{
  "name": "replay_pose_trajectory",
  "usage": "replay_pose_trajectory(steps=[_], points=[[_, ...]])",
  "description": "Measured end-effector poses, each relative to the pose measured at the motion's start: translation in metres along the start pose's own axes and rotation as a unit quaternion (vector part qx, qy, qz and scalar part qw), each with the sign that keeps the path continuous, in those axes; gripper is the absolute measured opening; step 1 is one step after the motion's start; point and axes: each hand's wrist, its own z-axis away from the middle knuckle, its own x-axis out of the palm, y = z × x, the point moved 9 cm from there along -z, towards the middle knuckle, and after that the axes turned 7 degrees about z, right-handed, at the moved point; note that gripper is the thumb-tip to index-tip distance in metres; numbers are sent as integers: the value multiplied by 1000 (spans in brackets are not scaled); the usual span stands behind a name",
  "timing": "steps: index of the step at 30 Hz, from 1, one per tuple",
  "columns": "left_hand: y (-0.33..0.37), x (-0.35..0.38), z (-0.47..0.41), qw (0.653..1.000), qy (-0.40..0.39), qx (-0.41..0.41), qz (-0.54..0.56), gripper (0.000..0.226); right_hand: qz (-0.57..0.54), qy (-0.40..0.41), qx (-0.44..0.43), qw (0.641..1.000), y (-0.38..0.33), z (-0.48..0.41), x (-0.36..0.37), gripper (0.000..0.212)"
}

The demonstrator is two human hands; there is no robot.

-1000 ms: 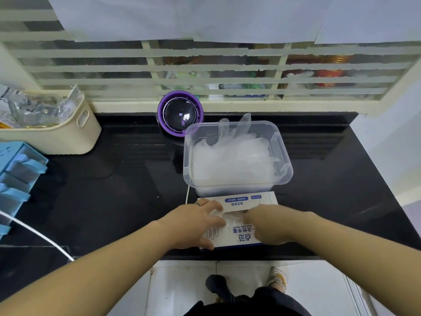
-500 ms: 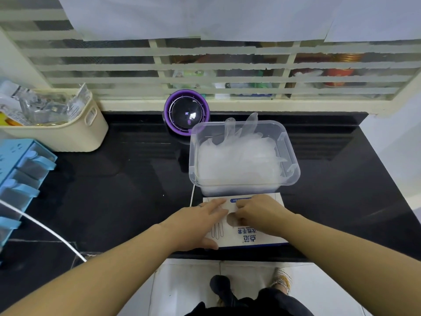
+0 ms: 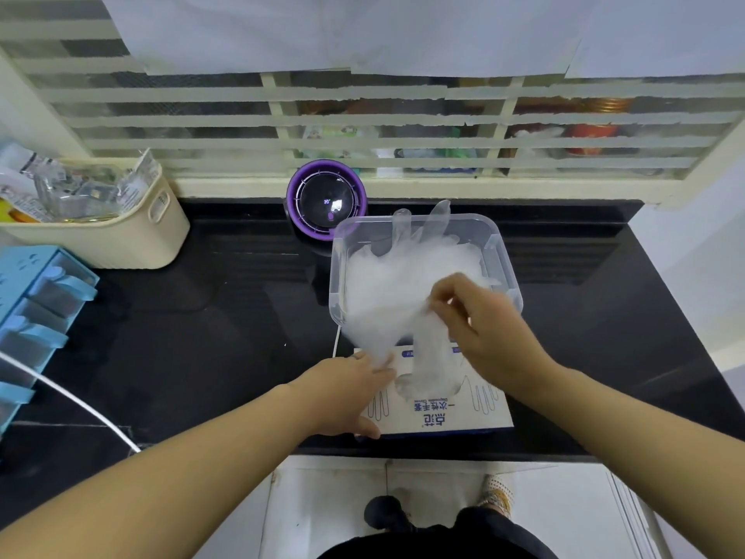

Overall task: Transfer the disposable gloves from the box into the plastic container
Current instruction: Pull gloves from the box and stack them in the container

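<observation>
A white glove box [image 3: 443, 413] with blue print lies flat at the near edge of the black counter. Just behind it stands a clear plastic container [image 3: 506, 260] holding a heap of translucent gloves [image 3: 387, 276]. My right hand [image 3: 479, 320] is raised over the container's near rim and pinches a translucent glove [image 3: 427, 349] that still trails down into the box opening. My left hand [image 3: 346, 393] lies flat on the left part of the box, its fingers straight.
A purple round device [image 3: 326, 201] sits behind the container. A cream basket [image 3: 121, 236] full of packets stands at the back left, with a blue drawer unit [image 3: 36, 316] and a white cable [image 3: 72, 401] at the left edge. A slatted window runs behind the counter.
My right hand has lifted from the box opening up toward the container, drawing a glove out with it. My left hand has stayed on the box.
</observation>
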Motion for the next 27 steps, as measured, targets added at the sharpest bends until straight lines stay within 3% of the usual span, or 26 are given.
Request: replay_pose_trajectory(steps=[4,6,9,11,13,15,19,21,25,27], points=[[0,-4,-1,999,-22,2,31,73,-22,99,-28,994,-25,-20,-56,7],[-2,-22,4,988,-16,-17,152,60,-3,108,-37,993,-34,-30,-77,6],[-15,-73,17,937,53,-26,344,25,50,103,-54,992,-46,-44,-101,7],[-31,-114,28,872,145,-29,467,24,96,99,-80,987,-55,-51,-112,7],[-57,-137,40,765,230,-74,597,33,144,83,-106,980,-63,-59,-115,8],[-69,-145,45,689,242,-94,677,30,188,66,-140,970,-70,-65,-110,9],[-47,-134,35,673,101,-94,727,68,237,53,-191,951,-78,-71,-96,7],[-35,-129,27,653,81,-82,749,63,245,46,-200,948,-77,-73,-93,6],[-35,-134,13,519,130,-61,842,37,252,30,-213,943,-74,-78,-93,5],[-39,-135,7,485,140,-68,861,32,248,21,-208,946,-72,-81,-95,6]])
